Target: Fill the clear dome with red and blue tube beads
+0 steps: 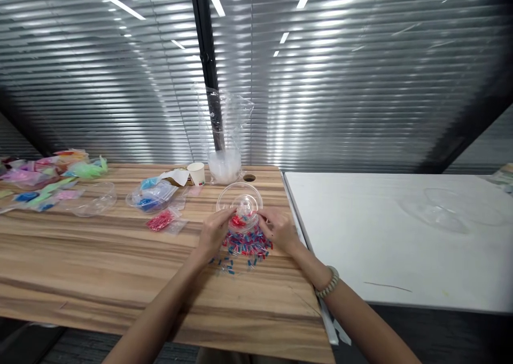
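Note:
Between my hands is a round clear plastic container (244, 224) with small red pieces (238, 221) in it. Its round transparent lid (239, 185) stands raised at the far side. My left hand (215, 231) pinches the left side of the rim with the fingertips, and my right hand (279, 229) grips the right side in the same way. Whether the fingers hold the lid or the bowl edge is hard to make out. Just below lies a pile of small red and blue capsule-like pieces (248, 242), with several loose blue ones nearer to me.
Behind stand a paper cup (196, 173) and a clear bag of white material (225, 165). To the left lie a packet of red pieces (160, 221), a clear bowl with blue contents (150, 197) and colourful bags (36, 174). A white table (385, 252) adjoins on the right.

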Tool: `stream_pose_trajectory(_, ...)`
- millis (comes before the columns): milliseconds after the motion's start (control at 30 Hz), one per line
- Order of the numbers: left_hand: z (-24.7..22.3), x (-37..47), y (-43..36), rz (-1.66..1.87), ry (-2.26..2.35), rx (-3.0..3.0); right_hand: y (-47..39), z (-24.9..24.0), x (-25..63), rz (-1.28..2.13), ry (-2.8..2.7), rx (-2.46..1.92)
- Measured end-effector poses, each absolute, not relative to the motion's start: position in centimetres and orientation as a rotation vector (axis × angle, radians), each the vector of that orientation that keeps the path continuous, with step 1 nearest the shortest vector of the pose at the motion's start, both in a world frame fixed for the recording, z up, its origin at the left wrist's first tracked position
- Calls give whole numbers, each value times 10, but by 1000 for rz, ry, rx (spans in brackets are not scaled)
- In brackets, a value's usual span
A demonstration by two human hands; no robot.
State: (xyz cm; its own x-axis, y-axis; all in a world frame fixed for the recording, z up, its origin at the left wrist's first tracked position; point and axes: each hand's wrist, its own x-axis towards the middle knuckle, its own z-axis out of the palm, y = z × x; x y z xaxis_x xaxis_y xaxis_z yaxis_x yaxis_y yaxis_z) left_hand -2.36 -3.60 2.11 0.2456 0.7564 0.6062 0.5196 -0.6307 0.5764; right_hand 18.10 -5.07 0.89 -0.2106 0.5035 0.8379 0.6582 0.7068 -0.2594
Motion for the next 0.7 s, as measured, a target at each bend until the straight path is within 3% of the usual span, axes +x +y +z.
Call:
stream_pose_trajectory(267,10,-31,-27,1096,1126,2433,-58,13,177,-232,-1934,-833)
stream_pose_trajectory(700,23,-22,-38,1126,1361,2247,-59,16,179,-209,-1928,-822)
